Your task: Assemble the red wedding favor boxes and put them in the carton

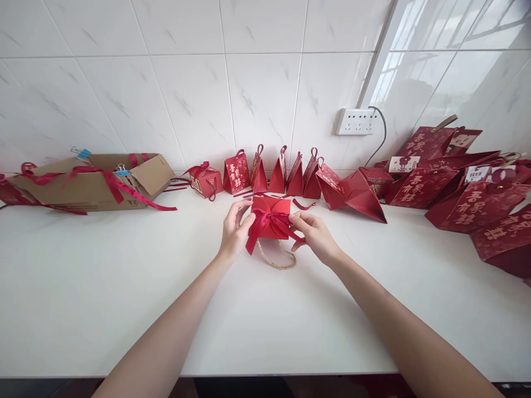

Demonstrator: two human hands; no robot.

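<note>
A small red gift box (pixel 282 209) sits mid-table with a red ribbon bow (pixel 265 221) tied across its top. From its near side a twisted gold rope handle (pixel 277 267) loops onto the white table. My left hand (pixel 237 229) closes on the box's left side, thumb at the front and fingers behind the edge. On the other side, my right hand (pixel 313 232) pinches the bow's right loop between thumb and fingers. One ribbon tail hangs down the front left, and the other runs under my right hand.
Behind stand several red favor boxes (pixel 236 174) with ribbon loops along the tiled wall. At left lies an open cardboard box (pixel 95 193) draped with red ribbons (pixel 114 185) and blue binder clips (pixel 83 153). Larger red gift bags (pixel 460 204) crowd the right. A power strip (pixel 360 121) hangs on the wall.
</note>
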